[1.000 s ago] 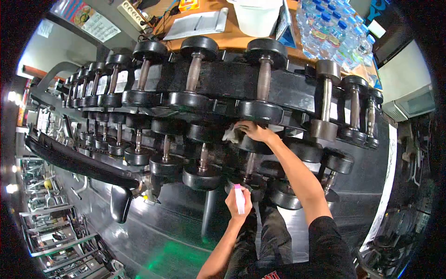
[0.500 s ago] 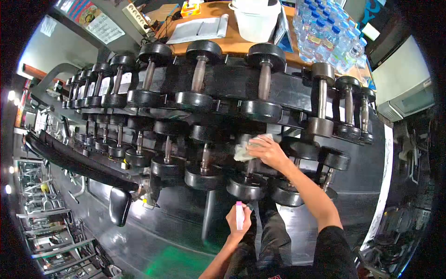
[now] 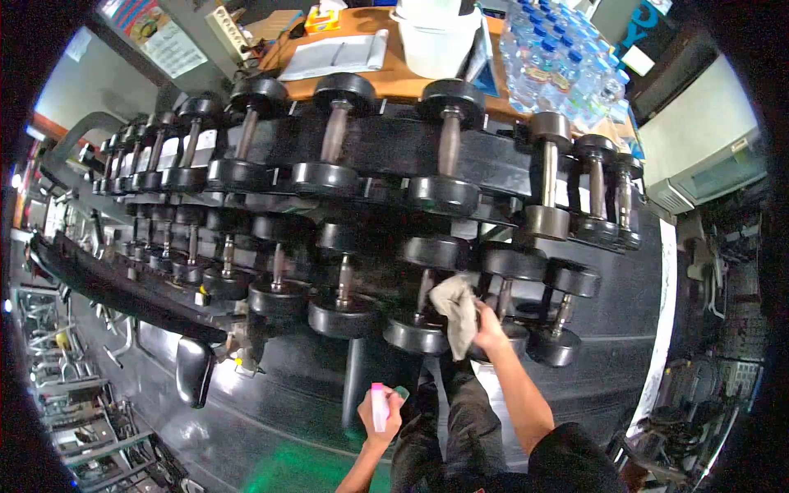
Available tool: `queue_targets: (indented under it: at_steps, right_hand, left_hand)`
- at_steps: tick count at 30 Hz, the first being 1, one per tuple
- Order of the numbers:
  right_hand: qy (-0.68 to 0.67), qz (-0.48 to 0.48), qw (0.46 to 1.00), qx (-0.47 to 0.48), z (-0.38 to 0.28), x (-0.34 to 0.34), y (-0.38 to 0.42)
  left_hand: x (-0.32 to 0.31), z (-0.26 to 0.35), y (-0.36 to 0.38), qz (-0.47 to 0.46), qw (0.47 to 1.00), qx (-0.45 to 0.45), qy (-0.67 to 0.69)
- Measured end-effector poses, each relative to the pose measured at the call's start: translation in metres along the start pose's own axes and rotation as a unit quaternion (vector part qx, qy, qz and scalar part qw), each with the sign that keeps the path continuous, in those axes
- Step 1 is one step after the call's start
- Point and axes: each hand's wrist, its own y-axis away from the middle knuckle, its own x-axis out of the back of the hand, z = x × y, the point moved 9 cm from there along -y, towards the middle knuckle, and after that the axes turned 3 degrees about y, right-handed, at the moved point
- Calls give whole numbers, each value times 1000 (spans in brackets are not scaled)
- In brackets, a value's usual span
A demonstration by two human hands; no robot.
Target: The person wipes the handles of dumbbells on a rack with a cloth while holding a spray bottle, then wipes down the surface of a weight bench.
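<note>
My right hand (image 3: 491, 330) is closed on a greyish cloth (image 3: 457, 311), which hangs down in front of the lower row of dumbbells. Right beside the cloth sits a black dumbbell (image 3: 423, 289) on the lower tier, its metal handle partly covered by the fabric. Another lower dumbbell (image 3: 505, 287) stands just behind my right hand. Lower down, my left hand (image 3: 380, 415) grips a spray bottle (image 3: 379, 404) with a white head and pink tip; most of its body is hidden by the hand.
An upper row of dumbbells (image 3: 449, 148) runs along the rack. Behind it, a wooden table (image 3: 362, 80) bears a white bucket (image 3: 440, 49), an open notebook (image 3: 337, 56) and several water bottles (image 3: 555, 66). A padded bench (image 3: 123, 287) stands at the left.
My right hand has moved down with the cloth, off the dumbbell's upper head, and the cloth now hangs loosely. My left hand with the spray bottle has shifted left and slightly down.
</note>
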Motion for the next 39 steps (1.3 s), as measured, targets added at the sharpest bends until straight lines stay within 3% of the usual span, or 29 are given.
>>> queue_targets:
  at_steps: [1, 2, 4, 8, 10, 14, 16, 17, 20, 22, 23, 24, 26, 27, 28, 30, 32, 34, 35, 36, 38, 39]
  right_hand:
    - [12, 41, 999, 19, -1, 7, -9]
    - [-42, -16, 999, -4, 3, -2, -20]
    - [-30, -69, 996, 48, -6, -13, -51]
    - [-118, -16, 984, 136, -27, -21, -118]
    - [-108, 55, 981, 150, -23, -31, -105]
    - [-120, -1, 984, 133, -21, -8, -109]
    - [-153, 49, 978, 131, -14, -36, -54]
    - [-162, 10, 971, 175, -12, -38, -50]
    - [-183, -22, 967, 175, 23, -90, -6]
    - [-35, -64, 995, 73, 55, -114, -9]
    - [106, -111, 983, 98, 57, -131, -10]
    - [117, -103, 985, 80, 70, -132, -28]
    - [14, -42, 997, -69, 94, -114, -72]
    - [-30, -25, 998, -41, 89, -115, -88]
    - [5, -133, 991, 16, 81, -119, -112]
    - [-94, -6, 994, 52, 76, -105, -149]
    - [-109, 46, 992, 39, 76, -108, -157]
    - [-156, -82, 982, 73, 54, -122, -155]
    - [152, -79, 969, 176, 37, -121, -134]
    - [444, -67, 854, 263, 27, -121, -109]
    - [380, -133, 872, 278, 15, -115, -68]
    - [260, -156, 914, 268, 6, -101, -57]
  left_hand:
    - [-1, -7, 6, 18, 997, 44, 60]
    - [-2, -11, 11, 40, 989, 61, 131]
    - [-5, -7, 16, 61, 971, 106, 206]
    - [-19, -7, 25, 38, 970, 102, 217]
    - [-24, -4, 26, 10, 979, 88, 181]
    - [-20, -3, 31, 31, 972, 81, 217]
    - [-16, 0, 29, 21, 979, 72, 190]
    - [-14, -5, 31, 30, 978, 78, 189]
    - [-7, -16, 31, 48, 990, 57, 121]
    - [-2, -10, 23, 76, 987, 63, 127]
    - [-1, -9, 20, 74, 990, 41, 110]
    - [1, -4, 14, 77, 991, 41, 106]
    - [5, 11, 6, 79, 982, 36, 166]
    - [7, 13, 4, 62, 990, 21, 128]
    - [7, 15, 3, 63, 989, 21, 129]
    - [6, 28, -2, 43, 995, -4, 88]
    - [4, 23, 0, 39, 990, 63, 118]
    - [5, 26, 2, 23, 992, 45, 118]
    - [6, 25, 4, 30, 990, 43, 133]
    - [6, 22, 7, 35, 987, 41, 151]
    - [8, 15, 12, 30, 988, 39, 145]
    - [8, 13, 13, 25, 990, 36, 131]
